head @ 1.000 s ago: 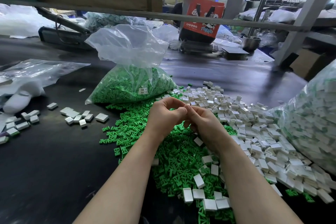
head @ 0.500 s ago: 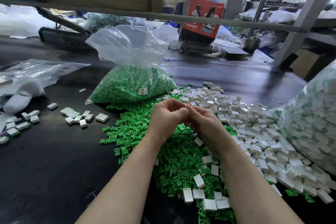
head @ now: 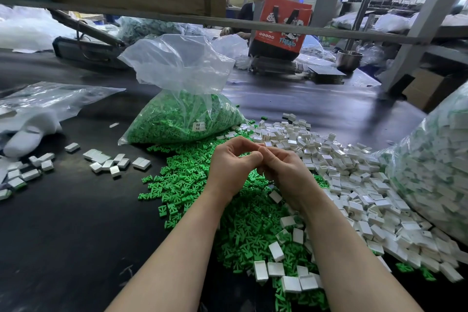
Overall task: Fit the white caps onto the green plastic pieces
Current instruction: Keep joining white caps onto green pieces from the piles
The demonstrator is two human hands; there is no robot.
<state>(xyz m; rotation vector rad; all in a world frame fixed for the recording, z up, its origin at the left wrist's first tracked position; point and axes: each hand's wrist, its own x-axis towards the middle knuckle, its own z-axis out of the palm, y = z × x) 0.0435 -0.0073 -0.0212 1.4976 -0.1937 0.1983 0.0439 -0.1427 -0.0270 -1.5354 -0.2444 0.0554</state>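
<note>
Green plastic pieces (head: 187,182), small and forked with hard matte edges, lay heaped directly beneath both hands and spread out to the left of them. White caps (head: 336,167), glossy little rectangular shells, were piled just to the right of the right hand (head: 286,175), so that hand was the nearer one for a fresh cap, while the left hand (head: 230,167) sat nearer the green heap. Both hands were raised above the pile with fingers curled and fingertips meeting. They seemed to be pressing something small together, but it was hidden behind the knuckles, so whether either held a cap or a piece could not be told, nor its long axis. Beyond the left hand slumped a crinkled clear bag (head: 182,99) of more green pieces.
</note>
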